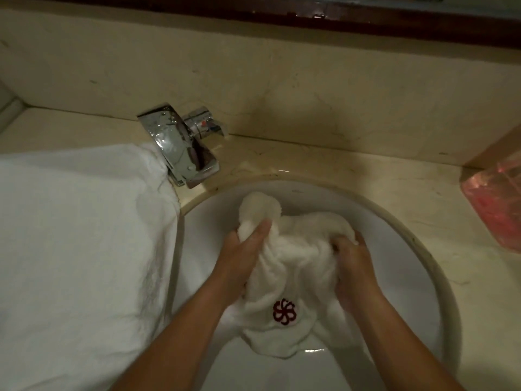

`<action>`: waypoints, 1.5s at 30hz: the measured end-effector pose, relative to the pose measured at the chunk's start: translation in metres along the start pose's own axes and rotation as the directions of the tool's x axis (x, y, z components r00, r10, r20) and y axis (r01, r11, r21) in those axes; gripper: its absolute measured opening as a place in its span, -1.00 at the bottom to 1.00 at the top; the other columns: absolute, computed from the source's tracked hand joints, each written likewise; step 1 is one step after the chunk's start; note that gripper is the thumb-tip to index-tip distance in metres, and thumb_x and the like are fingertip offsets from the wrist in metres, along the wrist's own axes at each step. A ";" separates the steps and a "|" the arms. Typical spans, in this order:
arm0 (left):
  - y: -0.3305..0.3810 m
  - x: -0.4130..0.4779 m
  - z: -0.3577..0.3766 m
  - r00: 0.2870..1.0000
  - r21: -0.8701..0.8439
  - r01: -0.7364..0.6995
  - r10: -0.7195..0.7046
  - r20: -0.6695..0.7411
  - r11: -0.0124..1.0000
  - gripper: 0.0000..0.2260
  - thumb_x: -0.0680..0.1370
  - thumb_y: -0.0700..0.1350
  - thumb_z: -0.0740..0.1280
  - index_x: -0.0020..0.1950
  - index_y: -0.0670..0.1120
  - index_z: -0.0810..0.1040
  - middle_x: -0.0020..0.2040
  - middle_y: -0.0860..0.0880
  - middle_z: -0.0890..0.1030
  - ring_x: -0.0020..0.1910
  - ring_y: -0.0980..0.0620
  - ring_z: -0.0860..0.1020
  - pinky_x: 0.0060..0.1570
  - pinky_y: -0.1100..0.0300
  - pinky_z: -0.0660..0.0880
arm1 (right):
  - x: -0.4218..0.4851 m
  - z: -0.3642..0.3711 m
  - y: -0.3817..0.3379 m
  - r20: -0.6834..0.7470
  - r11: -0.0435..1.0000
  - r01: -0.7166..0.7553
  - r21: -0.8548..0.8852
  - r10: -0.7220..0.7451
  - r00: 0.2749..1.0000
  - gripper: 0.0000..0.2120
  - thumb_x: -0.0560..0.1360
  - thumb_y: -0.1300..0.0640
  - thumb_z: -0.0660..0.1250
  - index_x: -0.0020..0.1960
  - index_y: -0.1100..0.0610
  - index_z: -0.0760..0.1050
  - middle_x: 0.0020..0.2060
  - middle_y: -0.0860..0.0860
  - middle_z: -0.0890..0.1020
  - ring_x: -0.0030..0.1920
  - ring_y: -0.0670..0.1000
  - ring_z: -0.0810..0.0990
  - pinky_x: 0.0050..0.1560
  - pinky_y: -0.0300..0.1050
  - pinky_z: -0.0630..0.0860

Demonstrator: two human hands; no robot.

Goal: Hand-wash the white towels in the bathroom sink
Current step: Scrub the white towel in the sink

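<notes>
Sink (408, 249): round white basin set into a beige stone counter (352, 167); every place below is given from it.
Towel in the sink (301, 263): white terry cloth, bunched up in the middle of the basin, with one rounded lump pushed toward the far rim.
Emblem (284, 311): dark red flower-like mark on the towel's near fold, facing up, between the two forearms.
Left hand (244, 256): inside the basin at the towel's left edge, fingers and thumb curled round a gathered wad of cloth; the towel's far lump bulges out just beyond the fingertips.
Right hand (352, 266): inside the basin at the towel's right edge, fingers dug in and curled into the folds, gripping them; the cloth spans the gap between both hands.
Faucet (183, 148): chrome, on the counter at the sink's far left, its spout angled toward the basin.
Second towel (79, 249): large white cloth spread on the counter left of the sink, its edge reaching the rim and touching the faucet.
Pink container (496, 204): translucent, on the counter right of the sink, cut off by the frame edge.
</notes>
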State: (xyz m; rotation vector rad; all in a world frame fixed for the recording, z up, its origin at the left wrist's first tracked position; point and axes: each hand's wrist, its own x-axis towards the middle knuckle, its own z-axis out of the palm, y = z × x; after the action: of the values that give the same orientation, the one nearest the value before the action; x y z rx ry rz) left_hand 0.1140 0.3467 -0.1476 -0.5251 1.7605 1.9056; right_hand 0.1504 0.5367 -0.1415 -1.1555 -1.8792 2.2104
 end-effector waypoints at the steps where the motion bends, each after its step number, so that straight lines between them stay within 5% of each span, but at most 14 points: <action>1: 0.001 -0.002 0.008 0.998 -0.028 0.040 -0.039 0.051 0.999 -0.45 0.48 0.31 0.46 0.23 -0.11 0.67 0.04 -0.10 0.76 0.04 -0.05 0.74 0.13 0.00 0.66 | -0.001 0.011 -0.002 0.024 0.999 -0.024 0.029 0.024 0.999 -0.78 0.62 0.20 0.28 0.23 0.04 0.57 0.04 0.11 0.72 0.00 0.09 0.73 -0.01 0.02 0.69; 4: -0.008 0.002 0.040 0.997 0.050 -0.028 0.032 -0.077 0.998 -0.42 0.46 0.34 0.47 0.29 -0.03 0.62 0.06 -0.01 0.75 0.01 0.04 0.73 0.06 0.09 0.68 | -0.006 0.051 0.002 0.114 0.995 0.000 -0.100 0.012 0.993 -0.83 0.69 -0.04 0.29 0.24 -0.02 0.49 0.01 0.01 0.69 -0.04 -0.02 0.70 -0.13 -0.13 0.61; 8: -0.014 0.019 0.039 0.950 0.113 -0.105 0.134 -0.283 0.988 -0.67 0.62 0.17 0.38 0.16 -0.06 0.69 -0.09 0.01 0.76 -0.14 0.12 0.72 -0.14 0.19 0.67 | -0.020 0.063 0.016 0.119 0.967 0.122 -0.225 -0.097 0.988 -0.83 0.73 -0.08 0.19 0.17 -0.02 0.48 -0.03 -0.05 0.66 -0.03 -0.04 0.66 -0.05 -0.10 0.59; 11: -0.014 0.008 0.034 0.975 0.131 -0.094 0.118 -0.191 0.987 -0.71 0.65 0.06 0.36 -0.01 -0.15 0.70 -0.24 -0.03 0.75 -0.26 0.11 0.72 -0.32 0.28 0.58 | -0.018 0.050 0.017 0.138 0.947 0.213 -0.238 -0.185 0.973 -0.87 0.73 -0.05 0.22 0.08 -0.04 0.49 -0.14 -0.11 0.67 -0.11 -0.16 0.67 -0.12 -0.24 0.57; 15: -0.014 0.005 0.050 0.965 0.190 -0.191 0.220 -0.146 0.963 -0.75 0.66 0.06 0.36 -0.01 -0.09 0.70 -0.23 -0.01 0.73 -0.24 0.15 0.71 -0.25 0.26 0.59 | -0.002 0.055 0.004 0.006 0.982 0.085 -0.166 -0.086 0.996 -0.89 0.73 0.04 0.22 0.11 0.03 0.50 -0.04 0.04 0.68 -0.06 0.01 0.68 -0.14 -0.17 0.55; 18: -0.004 0.021 0.040 0.976 0.137 -0.120 0.143 -0.167 0.983 -0.70 0.67 0.08 0.34 0.02 -0.12 0.71 -0.19 -0.07 0.75 -0.16 -0.02 0.74 -0.18 0.11 0.64 | -0.026 0.053 0.011 0.108 0.965 0.140 -0.220 -0.118 0.987 -0.81 0.74 -0.01 0.19 0.17 0.06 0.52 -0.07 -0.03 0.67 -0.17 -0.23 0.65 -0.20 -0.36 0.53; 22: -0.016 0.005 0.051 0.970 0.258 -0.184 0.217 -0.107 0.949 -0.72 0.66 0.09 0.34 0.04 -0.10 0.70 -0.17 -0.03 0.75 -0.15 0.05 0.72 -0.15 0.17 0.63 | 0.002 0.054 0.002 0.033 0.969 0.055 -0.243 -0.049 0.998 -0.87 0.72 0.01 0.23 0.15 0.02 0.51 0.00 0.03 0.67 0.01 0.07 0.70 0.07 0.03 0.64; 26: -0.011 0.022 0.041 0.959 0.219 -0.150 0.196 -0.206 0.964 -0.69 0.66 0.13 0.33 0.02 -0.09 0.69 -0.19 -0.04 0.74 -0.19 0.05 0.72 -0.13 0.08 0.66 | -0.019 0.060 0.011 0.107 0.954 0.118 -0.275 -0.092 0.990 -0.83 0.73 0.00 0.23 0.18 0.06 0.52 0.01 0.01 0.68 0.00 0.02 0.69 0.02 -0.06 0.62; 31: -0.019 -0.005 0.055 0.964 0.261 -0.215 0.247 -0.096 0.941 -0.75 0.68 0.06 0.31 -0.10 -0.01 0.66 -0.32 0.09 0.70 -0.29 0.25 0.67 -0.27 0.37 0.53 | 0.000 0.054 -0.001 0.070 0.976 0.004 -0.220 0.012 0.997 -0.81 0.73 0.11 0.24 0.28 0.14 0.51 0.07 0.11 0.68 0.10 0.15 0.70 0.12 0.06 0.64; 36: -0.012 0.013 0.037 0.967 0.226 -0.175 0.210 -0.142 0.958 -0.72 0.68 0.06 0.34 -0.03 -0.11 0.71 -0.24 -0.01 0.74 -0.21 0.01 0.73 -0.29 0.22 0.60 | -0.026 0.053 0.002 0.128 0.962 0.057 -0.267 -0.023 0.991 -0.85 0.72 0.05 0.25 0.02 -0.01 0.56 -0.09 0.04 0.71 -0.03 0.07 0.72 0.10 0.08 0.66; 39: -0.017 0.000 0.045 0.971 0.240 -0.214 0.233 -0.054 0.947 -0.69 0.67 0.08 0.32 0.01 -0.13 0.71 -0.26 -0.03 0.72 -0.27 0.16 0.70 -0.26 0.26 0.59 | -0.011 0.059 -0.010 0.044 0.980 0.003 -0.198 0.006 0.999 -0.90 0.68 0.14 0.31 0.16 0.10 0.55 -0.04 0.14 0.71 0.01 0.20 0.73 0.09 0.16 0.67; 42: -0.006 0.023 0.032 0.964 0.250 -0.180 0.221 -0.147 0.951 -0.68 0.67 0.12 0.32 0.05 -0.11 0.70 -0.20 -0.02 0.73 -0.22 0.15 0.71 -0.22 0.26 0.59 | -0.024 0.061 0.004 0.123 0.966 0.097 -0.239 -0.069 0.990 -0.90 0.70 0.06 0.31 0.17 0.05 0.55 0.00 0.05 0.70 0.04 0.07 0.71 0.11 0.05 0.63; 45: 0.000 0.030 0.018 0.983 0.325 -0.124 0.161 -0.087 0.938 -0.65 0.65 0.19 0.32 0.05 -0.08 0.69 -0.13 -0.03 0.75 -0.13 0.03 0.72 -0.11 0.16 0.62 | -0.040 0.044 0.016 0.235 0.934 0.167 -0.317 -0.094 0.967 -0.86 0.71 -0.04 0.26 0.17 -0.04 0.55 0.05 -0.09 0.68 0.07 -0.11 0.66 0.07 -0.18 0.55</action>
State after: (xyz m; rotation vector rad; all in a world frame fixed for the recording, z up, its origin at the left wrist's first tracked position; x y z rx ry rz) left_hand 0.0905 0.3677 -0.1639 -0.4001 2.1810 1.6599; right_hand 0.1628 0.4774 -0.1343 -0.8106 -2.4169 2.0722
